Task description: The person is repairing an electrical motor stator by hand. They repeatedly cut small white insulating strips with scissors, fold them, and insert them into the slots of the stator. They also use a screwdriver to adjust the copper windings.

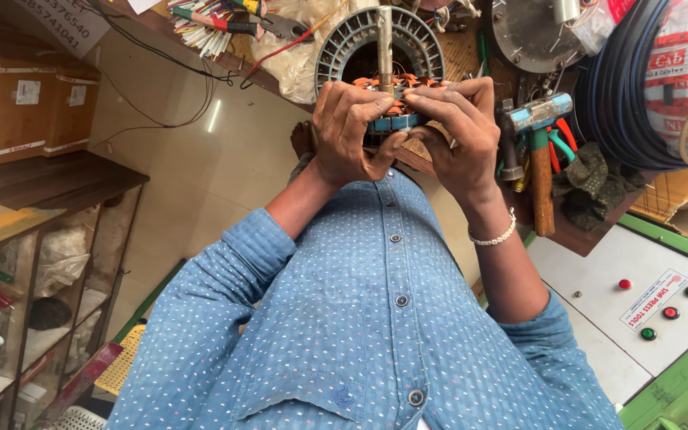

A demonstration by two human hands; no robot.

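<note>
Hands grip a round grey slotted metal motor stator with copper windings [381,56] at the worktop [567,227] edge: left hand [349,131] curls around its near rim, right hand [455,127] pinches the coils with fingertips. Just right lies a blue-headed wooden-handled hammer [541,151], with blue coiled cable [623,95] beyond

Pale, glossy floor [224,159] underfoot, catching a short streak of reflected light [214,115]. Off to the left, a dark wooden shelf unit [57,179] with glass-fronted compartments, cluttered inside, brown cardboard boxes [29,103] stacked on top. Black cables [161,87] trailed down across the floor. Far side, a crowded wooden workbench [567,231], its edge worn. Right and near, a white panel [599,302] set in a green frame [678,382], dotted with red and green round buttons.
</note>
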